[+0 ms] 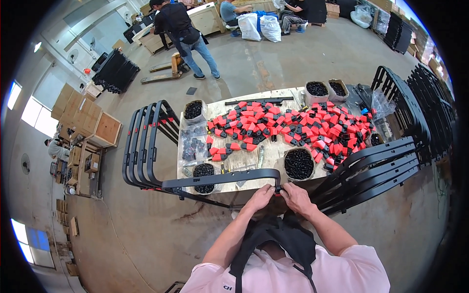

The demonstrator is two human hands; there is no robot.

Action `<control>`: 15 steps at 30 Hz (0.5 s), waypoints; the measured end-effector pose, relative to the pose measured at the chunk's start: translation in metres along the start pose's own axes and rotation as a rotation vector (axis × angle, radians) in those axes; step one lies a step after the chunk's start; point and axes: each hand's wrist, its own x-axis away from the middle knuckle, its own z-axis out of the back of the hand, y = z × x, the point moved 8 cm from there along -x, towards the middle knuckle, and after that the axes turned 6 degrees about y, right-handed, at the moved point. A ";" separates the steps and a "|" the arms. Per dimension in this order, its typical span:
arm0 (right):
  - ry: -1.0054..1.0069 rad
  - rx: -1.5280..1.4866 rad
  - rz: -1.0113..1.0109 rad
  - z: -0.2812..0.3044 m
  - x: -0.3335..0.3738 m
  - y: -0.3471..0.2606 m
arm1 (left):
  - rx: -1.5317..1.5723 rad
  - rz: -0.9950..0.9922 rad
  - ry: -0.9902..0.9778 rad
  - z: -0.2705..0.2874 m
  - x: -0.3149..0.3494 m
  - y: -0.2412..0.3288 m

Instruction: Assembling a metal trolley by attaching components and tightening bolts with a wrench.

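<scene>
A black metal frame (222, 177) with rounded corners lies along the near edge of the work table (246, 184). My left hand (263, 196) is closed on the frame's near end, fingers pinched. Just to its right, my right hand (296, 197) is closed at the same end, around a small red-and-black plastic piece (278, 190). My fingers partly hide this piece, and whether it is seated on the frame I cannot tell. Beyond my hands, an open box of small black parts (299, 164) stands near a heap of red-and-black plastic pieces (327, 128).
Several black frames (151, 146) stand to the left, and more frames (376, 163) lean at the right. Further boxes of black parts (194, 111) sit at the table's corners. A pallet jack (168, 71) and a standing person (181, 34) are farther off.
</scene>
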 end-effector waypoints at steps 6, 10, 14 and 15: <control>-0.061 -0.090 -0.016 -0.011 0.001 0.021 | 0.141 0.033 -0.062 -0.008 -0.002 -0.002; -0.115 -0.138 -0.050 -0.030 -0.004 0.033 | 0.213 -0.015 -0.010 -0.007 -0.004 -0.009; -0.084 -0.191 -0.090 -0.041 -0.005 0.044 | 0.009 -0.049 -0.042 0.003 0.001 0.011; -0.077 -0.203 -0.100 -0.040 -0.004 0.041 | -0.013 -0.014 -0.025 0.004 0.002 0.009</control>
